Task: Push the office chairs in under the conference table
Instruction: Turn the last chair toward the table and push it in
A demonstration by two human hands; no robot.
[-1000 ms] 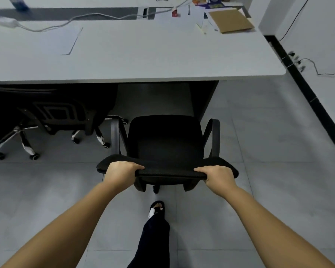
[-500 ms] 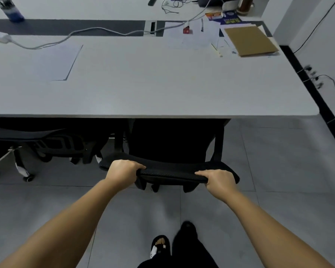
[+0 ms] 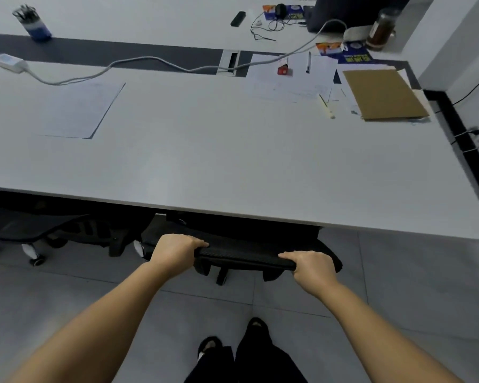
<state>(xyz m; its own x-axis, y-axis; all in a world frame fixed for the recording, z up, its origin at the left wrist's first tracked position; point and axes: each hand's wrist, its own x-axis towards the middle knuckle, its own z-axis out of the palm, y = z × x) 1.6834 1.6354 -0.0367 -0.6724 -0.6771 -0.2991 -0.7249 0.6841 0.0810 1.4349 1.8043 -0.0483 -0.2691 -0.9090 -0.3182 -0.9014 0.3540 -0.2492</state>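
A black office chair (image 3: pixel 244 254) stands at the near edge of the white conference table (image 3: pixel 233 161). Its seat and armrests are hidden under the tabletop; only the top of the backrest shows. My left hand (image 3: pixel 174 248) grips the backrest's top edge on the left. My right hand (image 3: pixel 311 268) grips the same edge on the right. A second black chair (image 3: pixel 47 226) sits tucked under the table to the left, its wheeled base partly showing.
Papers (image 3: pixel 75 109), a brown cardboard sheet (image 3: pixel 382 94), a power adapter with cable (image 3: pixel 10 62), a pen cup (image 3: pixel 35 24) and a jar (image 3: pixel 380 30) lie on the table. A wall with black skirting (image 3: pixel 465 139) and sockets runs on the right. Grey tiled floor (image 3: pixel 398 272) surrounds my feet.
The chair has rolled forward under the table with both hands still on the backrest. Its seat and armrests, visible a second ago, are now hidden. I have stepped closer to the table.
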